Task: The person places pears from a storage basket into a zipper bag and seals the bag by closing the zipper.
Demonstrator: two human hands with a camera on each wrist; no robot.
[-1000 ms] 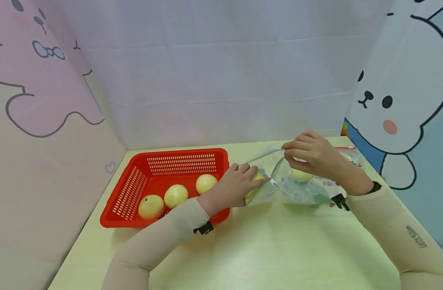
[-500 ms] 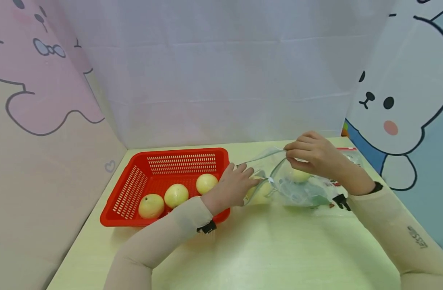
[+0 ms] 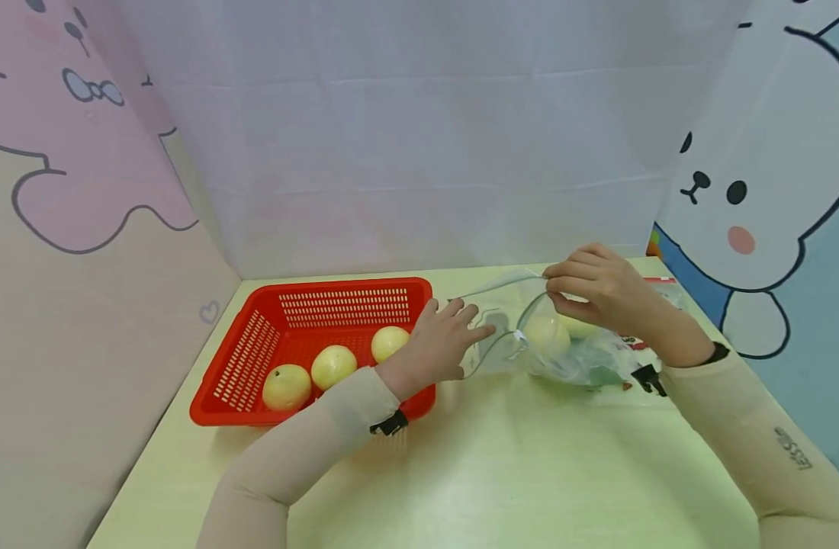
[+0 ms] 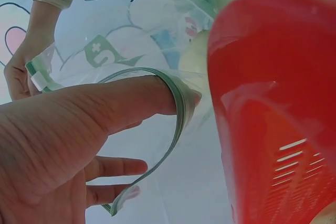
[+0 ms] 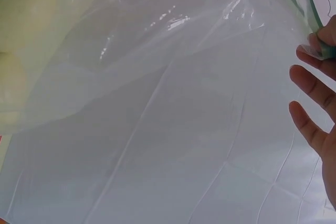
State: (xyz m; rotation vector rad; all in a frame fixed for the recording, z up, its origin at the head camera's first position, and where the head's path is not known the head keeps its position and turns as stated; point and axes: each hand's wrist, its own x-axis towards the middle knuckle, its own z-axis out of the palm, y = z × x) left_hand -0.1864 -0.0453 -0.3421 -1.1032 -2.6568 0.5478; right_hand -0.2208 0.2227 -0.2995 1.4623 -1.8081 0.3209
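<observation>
A clear zip-lock bag (image 3: 577, 362) with green edging lies on the table, its mouth held apart towards the basket. Two pale yellow round fruits (image 3: 547, 335) sit inside it, side by side. My right hand (image 3: 608, 301) pinches the upper rim of the mouth between thumb and fingertips; in the right wrist view the other fingers (image 5: 310, 85) stand apart. At the near side of the mouth is my left hand (image 3: 436, 343), fingers spread and holding no fruit. In the left wrist view its thumb (image 4: 142, 95) reaches through the green-edged opening, with two fingers behind the film.
A red plastic basket (image 3: 354, 288) stands left of the bag, with several more yellow fruits (image 3: 334, 367) in it, partly hidden by my left arm. Another plastic package with a red strip (image 3: 660, 280) lies behind my right wrist. A white curtain (image 3: 419, 152) backs the table.
The fruit near my left hand at the bag's mouth has gone deeper into the bag, to the right, beside the other fruit. My left fingers have spread away from it. The right hand barely moved.
</observation>
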